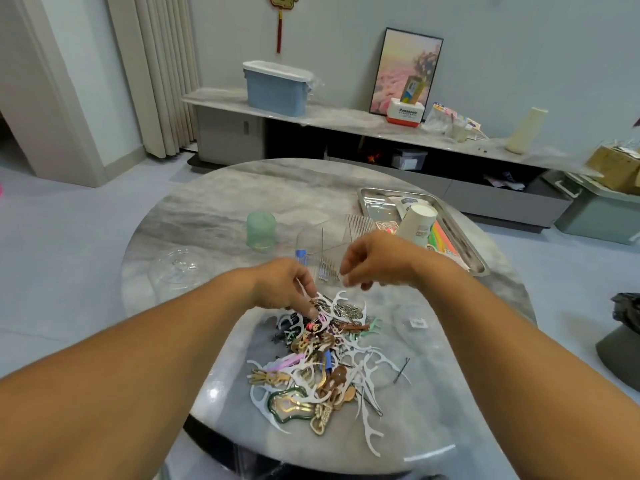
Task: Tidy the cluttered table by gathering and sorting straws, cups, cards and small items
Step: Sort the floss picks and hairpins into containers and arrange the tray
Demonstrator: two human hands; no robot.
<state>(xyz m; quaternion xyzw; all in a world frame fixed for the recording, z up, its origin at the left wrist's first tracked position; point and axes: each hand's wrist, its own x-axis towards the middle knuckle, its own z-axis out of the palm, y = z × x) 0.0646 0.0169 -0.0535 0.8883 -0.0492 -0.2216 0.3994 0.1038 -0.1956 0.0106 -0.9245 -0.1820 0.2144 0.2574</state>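
Pile: a heap of small items (318,362) lies on the near half of the round marble worktop (207,209), mixing white floss picks, ornate metal bookmarks, pastel clips and a cluster of paper clips.
Left hand (287,285): reaches down into the far edge of the pile, fingers curled, pinching a white floss pick (304,292) at the fingertips.
Right hand (374,261): hovers just above the far edge of the pile, fingers bent downward; motion blur at the tips hides whether they hold anything.
Hard to make out: the pile's pieces overlap, so single items are hard to separate. A clear ribbed box (325,244) with needles or pins sits just behind the hands, partly covered by them.
Stray pieces: a black hairpin (401,370) lies apart, right of the pile; a clear lid (414,322) lies right of the pile, faint against the marble.
Farther out: a green translucent cup (261,230) stands upside down behind the left hand; a clear dome lid (178,268) rests near the left edge.
Tray: a steel tray (377,202) at the far right holds a paper cup (417,223) on its side and coloured straws (441,239).
Edges and room: the pile reaches close to the near rim; bare marble lies far and left.
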